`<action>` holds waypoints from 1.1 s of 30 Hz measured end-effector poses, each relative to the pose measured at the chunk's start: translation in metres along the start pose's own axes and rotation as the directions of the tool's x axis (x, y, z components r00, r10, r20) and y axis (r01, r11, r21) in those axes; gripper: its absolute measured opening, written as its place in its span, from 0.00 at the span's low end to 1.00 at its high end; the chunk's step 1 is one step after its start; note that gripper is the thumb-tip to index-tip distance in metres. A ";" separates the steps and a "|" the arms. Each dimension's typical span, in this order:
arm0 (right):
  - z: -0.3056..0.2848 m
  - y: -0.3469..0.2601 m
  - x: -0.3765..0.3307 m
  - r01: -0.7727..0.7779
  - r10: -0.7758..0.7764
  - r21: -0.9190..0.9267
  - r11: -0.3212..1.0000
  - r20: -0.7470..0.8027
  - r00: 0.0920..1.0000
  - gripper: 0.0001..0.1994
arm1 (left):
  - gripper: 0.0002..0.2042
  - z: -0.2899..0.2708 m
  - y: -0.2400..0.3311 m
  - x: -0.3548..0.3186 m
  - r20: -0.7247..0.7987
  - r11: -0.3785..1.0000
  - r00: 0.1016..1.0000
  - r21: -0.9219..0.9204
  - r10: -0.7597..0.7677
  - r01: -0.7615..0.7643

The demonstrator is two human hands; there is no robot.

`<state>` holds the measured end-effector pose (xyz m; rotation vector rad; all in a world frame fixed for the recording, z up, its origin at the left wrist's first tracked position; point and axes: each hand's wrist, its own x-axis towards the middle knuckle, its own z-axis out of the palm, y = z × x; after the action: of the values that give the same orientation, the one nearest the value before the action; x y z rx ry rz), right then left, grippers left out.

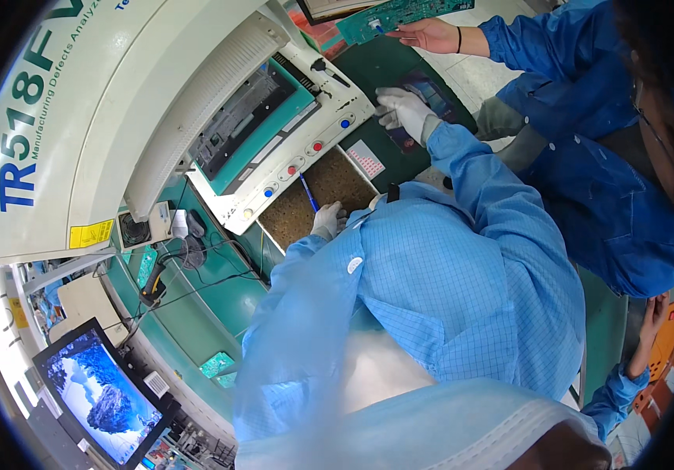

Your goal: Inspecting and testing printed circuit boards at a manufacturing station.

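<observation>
My left hand (327, 221), in a white glove, is closed around a blue pen (308, 193). The pen slants over a brown speckled board (278, 213), its far end close to the front panel of a white machine (329, 110). My right hand (404, 111), also gloved, is held out to the right of that panel with its fingers stretched and nothing visible in them. Under and beside it lies a dark flat thing (440, 100) whose kind I cannot make out. A white card with red marks (365, 160) rests between my two hands.
On the right, a person in blue holds a green circuit board (407, 17). Coloured buttons (292, 171) line the machine's front. A handheld scanner (153, 287), cables and small green boards (216, 364) lie on the green bench at left, near a lit monitor (106, 395).
</observation>
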<state>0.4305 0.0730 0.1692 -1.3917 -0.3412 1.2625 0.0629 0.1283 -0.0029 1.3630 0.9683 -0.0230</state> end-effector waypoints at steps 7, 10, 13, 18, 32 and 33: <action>-0.003 -0.036 -0.004 0.119 -0.113 0.146 0.982 -0.051 0.992 0.26 | 0.09 0.006 0.001 -0.005 -0.068 0.968 0.986 -0.211 -0.154 0.136; -0.002 -0.037 -0.006 0.085 -0.084 0.163 0.983 -0.011 0.996 0.26 | 0.09 0.008 0.011 -0.009 -0.066 0.963 0.979 -0.202 -0.194 0.177; -0.004 -0.032 -0.006 0.091 -0.097 0.208 0.974 0.019 0.995 0.25 | 0.09 0.009 0.018 -0.014 -0.066 0.965 0.978 -0.191 -0.196 0.180; -0.019 -0.039 0.011 0.366 -0.431 0.410 0.835 0.077 0.899 0.27 | 0.10 0.011 0.019 -0.020 -0.077 0.972 0.985 -0.192 -0.152 0.135; 0.009 -0.081 -0.002 0.386 -0.456 0.522 0.761 0.006 0.890 0.19 | 0.12 0.013 -0.014 -0.010 -0.031 0.792 0.909 -0.504 -0.417 0.346; 0.012 -0.083 -0.010 0.579 -0.589 0.248 0.777 -0.040 0.807 0.18 | 0.12 0.013 -0.010 -0.012 -0.037 0.804 0.911 -0.487 -0.411 0.343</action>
<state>0.4541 0.0958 0.2465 -0.9331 -0.5741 0.7761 0.0577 0.1092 -0.0050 0.7119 1.2608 0.0078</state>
